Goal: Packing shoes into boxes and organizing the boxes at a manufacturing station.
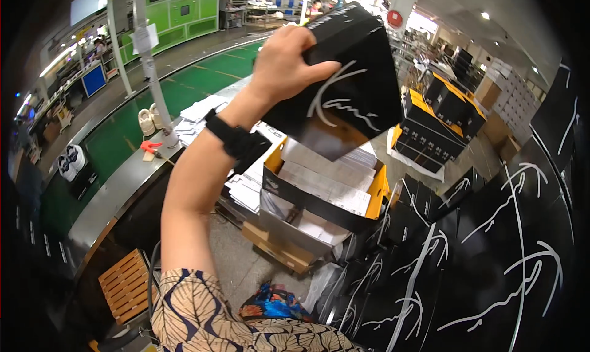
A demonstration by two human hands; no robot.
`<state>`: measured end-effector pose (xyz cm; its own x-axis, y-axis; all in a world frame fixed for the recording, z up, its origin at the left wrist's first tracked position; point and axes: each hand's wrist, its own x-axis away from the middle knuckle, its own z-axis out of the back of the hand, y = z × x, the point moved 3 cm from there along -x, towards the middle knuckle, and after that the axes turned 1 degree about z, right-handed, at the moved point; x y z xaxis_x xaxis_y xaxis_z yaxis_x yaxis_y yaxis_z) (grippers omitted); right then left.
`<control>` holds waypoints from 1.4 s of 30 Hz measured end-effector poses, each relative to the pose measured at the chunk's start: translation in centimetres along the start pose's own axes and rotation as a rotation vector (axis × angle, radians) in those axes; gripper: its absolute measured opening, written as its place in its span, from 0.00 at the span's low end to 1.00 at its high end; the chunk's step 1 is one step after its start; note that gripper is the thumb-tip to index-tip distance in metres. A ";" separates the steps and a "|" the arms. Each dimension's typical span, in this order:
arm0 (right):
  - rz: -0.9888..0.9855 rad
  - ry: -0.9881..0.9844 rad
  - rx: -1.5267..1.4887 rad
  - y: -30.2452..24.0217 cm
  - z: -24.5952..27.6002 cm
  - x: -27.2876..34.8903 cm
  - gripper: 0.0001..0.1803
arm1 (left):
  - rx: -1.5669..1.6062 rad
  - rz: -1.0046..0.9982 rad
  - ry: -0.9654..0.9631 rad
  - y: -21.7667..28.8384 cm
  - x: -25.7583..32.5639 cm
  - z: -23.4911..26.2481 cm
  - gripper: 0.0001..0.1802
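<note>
My left hand [286, 63], a dark strap on its wrist, reaches up and forward and is closed on a black shoe box [359, 69] with white script. Its thumb lies along the near face, and the other fingers go behind the top edge. The box is tilted in the air, its lower part blurred, above a black and yellow open carton [307, 198] holding white paper sheets [322, 183]. My right hand is out of the picture.
Black boxes with white script [418, 272] are stacked high at the right. More black and yellow boxes [424, 137] stand beyond. A green conveyor [203, 72] curves along the left, carrying shoes [72, 161]. Red-handled tool [150, 146] and paper stacks [203, 109] lie by its edge. A wooden slatted stool [127, 285] stands lower left.
</note>
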<state>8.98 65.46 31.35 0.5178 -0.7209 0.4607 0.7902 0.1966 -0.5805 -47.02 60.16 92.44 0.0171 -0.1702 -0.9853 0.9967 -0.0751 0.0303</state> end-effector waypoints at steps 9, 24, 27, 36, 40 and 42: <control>0.134 -0.057 0.074 -7.3 -2.9 -6.6 0.23 | -0.445 0.197 -0.118 -8.0 4.0 18.0 0.20; 0.416 -0.402 0.427 -47.4 -11.1 -7.7 0.25 | -0.932 0.699 -0.536 -17.9 18.9 45.5 0.22; 0.667 -0.385 0.454 -54.4 -13.0 -9.5 0.23 | -0.977 0.703 -0.569 -17.9 20.7 48.7 0.21; 0.951 -0.672 0.474 -63.8 -21.4 -13.2 0.23 | -1.154 0.722 -0.518 -15.0 22.1 54.5 0.20; 0.943 -0.813 0.512 -67.8 -23.2 -14.3 0.24 | -1.253 0.865 -0.339 -14.8 20.4 54.8 0.19; 0.976 -0.818 0.496 -69.3 -23.9 -15.4 0.24 | -1.255 0.905 -0.298 -15.1 20.1 54.9 0.19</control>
<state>-61.57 47.07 48.47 0.8350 0.4084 0.3687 -0.0612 0.7348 -0.6755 -66.03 3.90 81.46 0.7554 0.1035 -0.6471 0.0954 0.9596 0.2648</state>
